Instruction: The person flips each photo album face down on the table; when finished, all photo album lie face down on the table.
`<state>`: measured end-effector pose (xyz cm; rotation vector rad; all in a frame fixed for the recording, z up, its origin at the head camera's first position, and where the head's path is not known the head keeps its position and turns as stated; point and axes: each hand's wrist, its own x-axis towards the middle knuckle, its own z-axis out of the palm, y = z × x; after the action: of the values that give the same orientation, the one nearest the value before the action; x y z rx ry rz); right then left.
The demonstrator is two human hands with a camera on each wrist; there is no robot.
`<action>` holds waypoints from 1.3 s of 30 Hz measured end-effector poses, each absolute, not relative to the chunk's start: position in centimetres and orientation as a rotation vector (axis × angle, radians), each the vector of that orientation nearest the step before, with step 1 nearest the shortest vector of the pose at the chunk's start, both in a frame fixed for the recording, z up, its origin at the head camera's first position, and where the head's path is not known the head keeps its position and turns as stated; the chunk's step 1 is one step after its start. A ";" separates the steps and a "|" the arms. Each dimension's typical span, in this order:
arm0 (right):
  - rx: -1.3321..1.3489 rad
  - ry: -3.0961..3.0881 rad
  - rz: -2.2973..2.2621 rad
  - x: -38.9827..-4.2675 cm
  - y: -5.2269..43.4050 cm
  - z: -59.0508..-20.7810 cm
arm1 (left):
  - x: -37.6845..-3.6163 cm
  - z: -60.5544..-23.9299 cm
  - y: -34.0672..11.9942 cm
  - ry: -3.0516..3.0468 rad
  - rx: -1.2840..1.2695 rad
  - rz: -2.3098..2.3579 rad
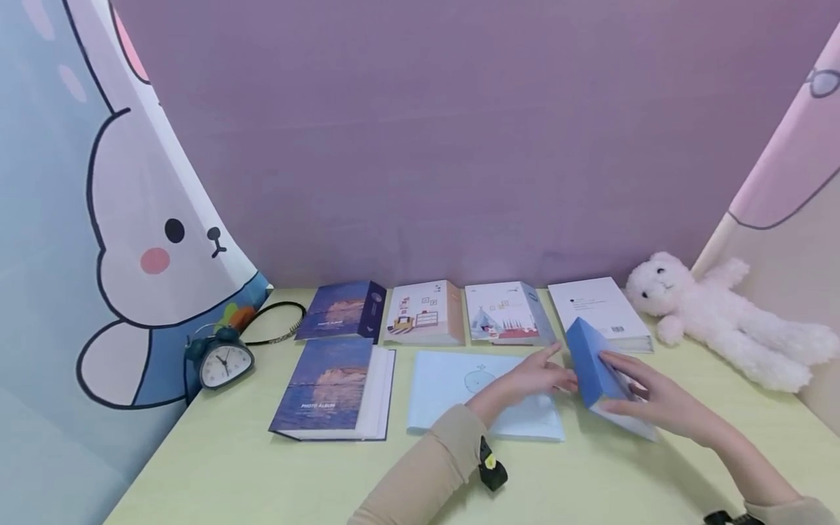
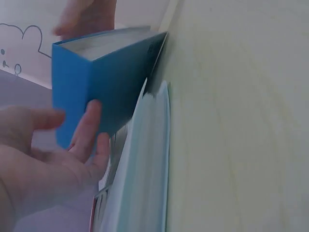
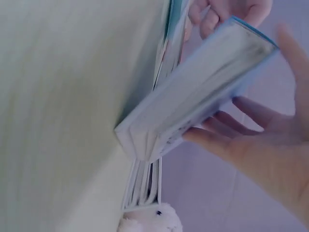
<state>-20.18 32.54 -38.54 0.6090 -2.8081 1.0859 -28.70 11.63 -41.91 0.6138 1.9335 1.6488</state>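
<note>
Centrally, both hands are handling a thick blue hardcover photo album (image 1: 593,364), which is standing tilted with one edge on the pale green tabletop (image 1: 262,474) and its upper edge raised, just right of a flat light-blue album (image 1: 453,383). The left hand (image 1: 531,379) is touching the blue cover with fingers (image 2: 87,130) nearly straight and loosely spread, while the right hand (image 1: 656,401) is supporting the far side, its fingers extended along the page block and the thumb over the top edge, holding loosely rather than clenching. Judging from the layout, the sorting appears partly done: four albums are lying in a back row, namely a dark sunset-print album (image 1: 343,310), a cream furniture-print album (image 1: 425,313), a white tent-print album (image 1: 507,313) and a plain white album (image 1: 600,310), with a second sunset-print album (image 1: 331,390) in front; the blue one is not yet laid flat. Open tabletop is remaining at the near edge and to the right front; the white plush rabbit (image 1: 715,313) and the small teal alarm clock (image 1: 219,361) are bounding the sides.
</note>
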 end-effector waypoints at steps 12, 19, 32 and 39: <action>0.384 -2.758 1.276 -20.0 32.4 -37.6 | -28.2 -41.1 12.4 1.816 0.598 1.783; 0.362 -2.666 1.652 -20.2 33.9 -37.6 | -28.0 -40.6 12.7 1.962 0.828 1.640; 0.144 -2.839 1.469 -20.0 34.5 -37.4 | -27.7 -41.1 12.5 1.927 0.927 1.415; 0.126 -2.891 1.297 -20.0 34.3 -37.2 | -28.6 -42.2 11.8 2.004 0.948 1.310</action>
<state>-20.01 34.26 -37.24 0.1255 -2.8909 1.2973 -28.58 11.83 -42.23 0.9479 2.0036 1.3098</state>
